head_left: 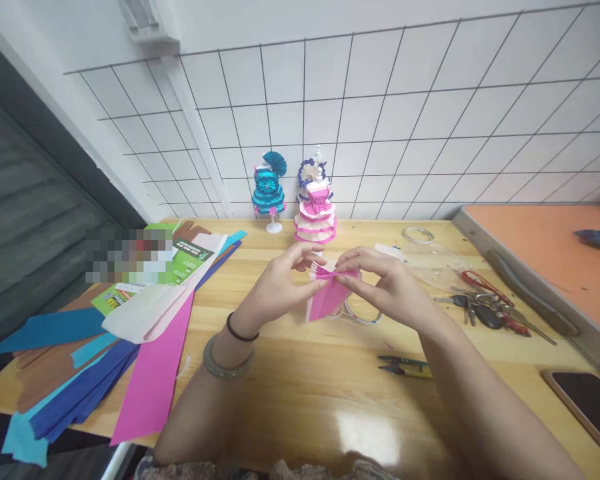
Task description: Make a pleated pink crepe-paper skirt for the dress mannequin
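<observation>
A pink paper piece with a pale edge is held up above the wooden table, its upper edge gathered in narrow pleats. My left hand pinches the pleats from the left, thumb below and fingers above. From the right, my right hand grips the same pleated edge between thumb and fingers. The lower part of the paper hangs flat and unfolded. Beyond my hands stand a pink and white ruffled paper figure and a teal one.
Coloured paper strips and green packets cover the table's left side. On the right are keys, small snips, a clear plastic bag, a phone and an orange-topped surface. Round rings lie behind the pink paper.
</observation>
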Demonstrator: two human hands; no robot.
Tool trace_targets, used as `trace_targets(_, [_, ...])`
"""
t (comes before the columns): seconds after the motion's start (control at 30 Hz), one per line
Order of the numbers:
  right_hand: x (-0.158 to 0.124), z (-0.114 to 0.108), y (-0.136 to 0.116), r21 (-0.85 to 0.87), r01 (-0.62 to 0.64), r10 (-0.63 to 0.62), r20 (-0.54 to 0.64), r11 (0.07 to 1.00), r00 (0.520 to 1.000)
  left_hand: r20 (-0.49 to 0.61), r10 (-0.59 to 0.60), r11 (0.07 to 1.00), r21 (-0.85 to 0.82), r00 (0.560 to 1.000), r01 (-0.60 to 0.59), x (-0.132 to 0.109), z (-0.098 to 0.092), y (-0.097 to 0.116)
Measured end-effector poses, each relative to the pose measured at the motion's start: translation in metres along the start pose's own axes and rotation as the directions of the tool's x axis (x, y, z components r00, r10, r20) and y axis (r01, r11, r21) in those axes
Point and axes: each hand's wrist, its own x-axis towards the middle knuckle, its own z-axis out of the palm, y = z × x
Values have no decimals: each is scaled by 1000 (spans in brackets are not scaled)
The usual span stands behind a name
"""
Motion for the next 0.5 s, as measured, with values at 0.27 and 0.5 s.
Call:
trace_targets(0.27, [0,-3,0,-10,-9,9,-4,1000,1000,-50,-42,998,47,998,44,-2,-6,-6])
trace_targets(0.5, [-1,-1,-3,-11,-51,52,47,999,998,-56,-57,997,54,997,60,-2,-7,-4])
